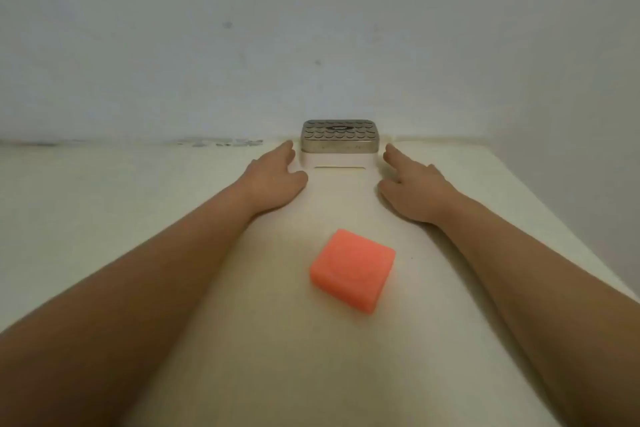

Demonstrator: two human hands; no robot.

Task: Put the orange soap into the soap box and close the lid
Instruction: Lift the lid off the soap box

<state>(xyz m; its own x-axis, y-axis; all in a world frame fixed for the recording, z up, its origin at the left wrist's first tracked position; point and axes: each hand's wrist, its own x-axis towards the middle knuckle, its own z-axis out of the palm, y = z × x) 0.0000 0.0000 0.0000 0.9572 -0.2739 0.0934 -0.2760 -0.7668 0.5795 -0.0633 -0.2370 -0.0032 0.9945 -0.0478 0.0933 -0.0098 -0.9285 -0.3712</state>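
Left hand point(273, 180) and right hand point(414, 187), both open and empty, flank the soap box point(337, 149), apparently to grasp it; its lid point(337, 133) is on. Orange soap point(351, 270) lies nearer, untouched.

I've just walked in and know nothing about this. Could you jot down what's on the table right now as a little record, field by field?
surface: pale table set against a plain wall
soap: orange soap lying near the person, between the forearms, untouched
box: soap box at the far edge by the wall, white base
lid: grey patterned lid on top of the box, closed
left hand: left hand open, beside the box's left side, holding nothing
right hand: right hand open, beside the box's right side, holding nothing
progress: soap not yet in the box
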